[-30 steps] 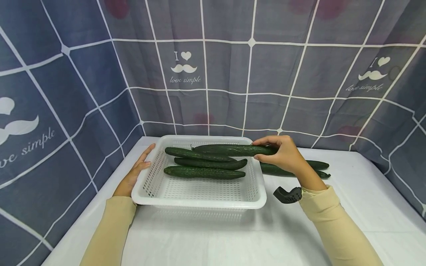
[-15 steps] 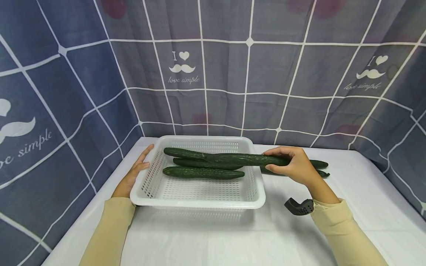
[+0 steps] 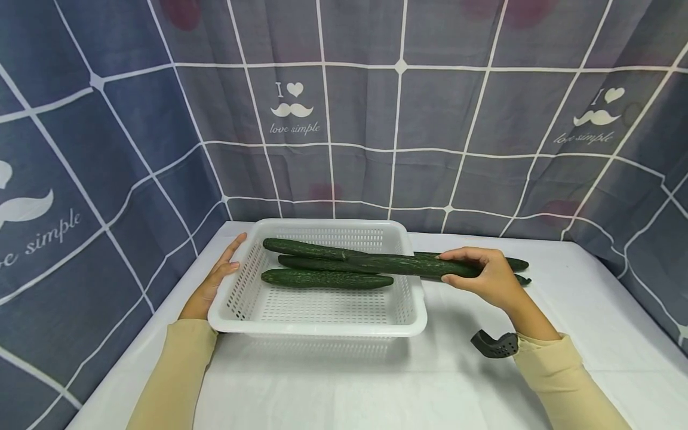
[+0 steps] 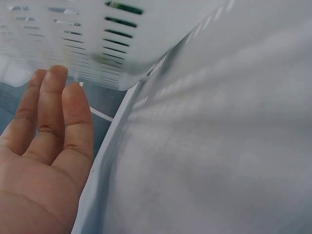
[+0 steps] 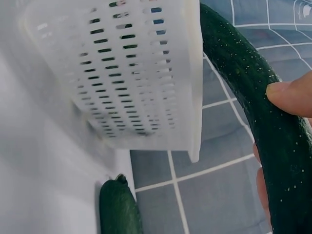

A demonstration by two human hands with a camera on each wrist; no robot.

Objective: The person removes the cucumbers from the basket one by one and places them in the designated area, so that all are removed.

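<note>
My right hand (image 3: 489, 279) holds a dark green cucumber (image 3: 403, 264) near its right end. The cucumber slants across the right rim of the white perforated plastic basket (image 3: 317, 329), and its left end reaches over the cucumbers inside. In the right wrist view the thumb (image 5: 292, 97) presses one side of it, and fingertips show on the other. Inside the basket lie a back cucumber (image 3: 298, 248), a partly covered middle cucumber (image 3: 301, 261) and a front cucumber (image 3: 326, 279). My left hand (image 3: 215, 283) rests at the basket's left side, with extended fingers.
To the basket's right, partly behind my right hand, lie a cucumber (image 3: 518, 264) and another cucumber (image 3: 523, 279) on the white-covered table (image 3: 301, 388). A checked curtain (image 3: 365, 119) hangs behind and at both sides. A black wrist device (image 3: 494, 344) sits at my right cuff.
My right hand has moved right and toward me with the cucumber, drawing it partly out past the basket's right rim. My left hand stays at the basket's side.
</note>
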